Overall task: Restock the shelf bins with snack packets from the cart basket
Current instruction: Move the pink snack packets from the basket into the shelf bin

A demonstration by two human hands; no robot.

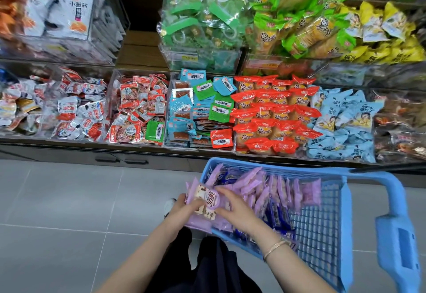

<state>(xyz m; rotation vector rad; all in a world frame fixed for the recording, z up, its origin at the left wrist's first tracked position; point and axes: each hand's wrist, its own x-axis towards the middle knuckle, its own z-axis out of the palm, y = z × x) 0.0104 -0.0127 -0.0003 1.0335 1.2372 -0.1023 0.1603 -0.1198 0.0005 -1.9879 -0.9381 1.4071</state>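
Both hands on a stack of packets (205, 200) at the basket's near-left corner

The packets sit between the hands, over the rim of the basket (344, 202); the left hand (183, 211) cups the stack's left edge, fingers curled under and thumb on top; the right hand (237, 211) pinches the right edge, fingers together across the top packet; the top packet's long axis points roughly toward the shelf; the bins (138, 108) lie straight ahead and above, well apart from the stack; a bare gap (140, 46) on the upper shelf lies up and left, so the left hand is probably nearer for that reach; more purple packets remain in the basket.
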